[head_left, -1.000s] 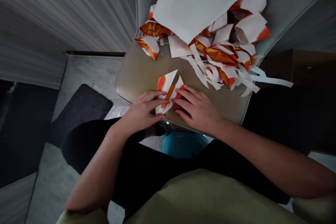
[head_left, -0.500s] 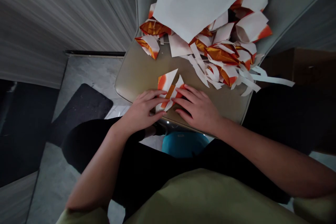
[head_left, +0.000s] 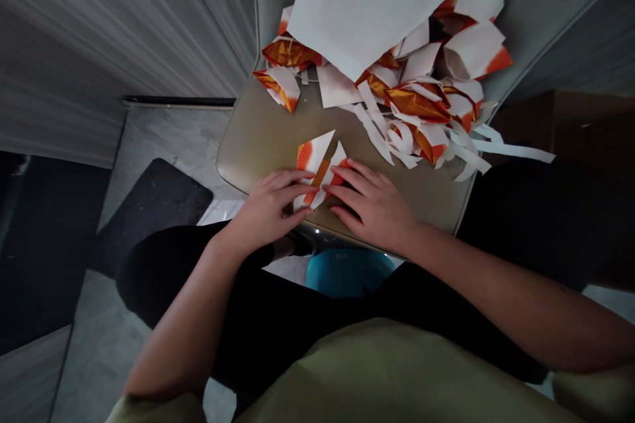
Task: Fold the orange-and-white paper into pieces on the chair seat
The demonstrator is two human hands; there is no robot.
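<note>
A folded piece of joss paper (head_left: 313, 155), white with orange edges and a gold strip, lies on the grey-beige chair seat (head_left: 268, 125). My left hand (head_left: 272, 208) rests on its left side, fingers stretched out and apart, fingertips touching the paper. On the right side, my right hand (head_left: 374, 201) lies with spread fingers, some fingertips pressing the paper's edge. The fingers cover the lower part of the folded sheet. Farther up the seat sits a pile of folded gold and orange paper pieces (head_left: 419, 102), with a stack of white sheets (head_left: 372, 3) over it.
Loose white paper strips (head_left: 516, 149) hang over the seat's right edge. Beneath the front edge is a blue object (head_left: 350, 271). A dark mat (head_left: 159, 211) lies on the floor at left, beside grey curtains (head_left: 188, 20). A cardboard box (head_left: 580, 132) stands right.
</note>
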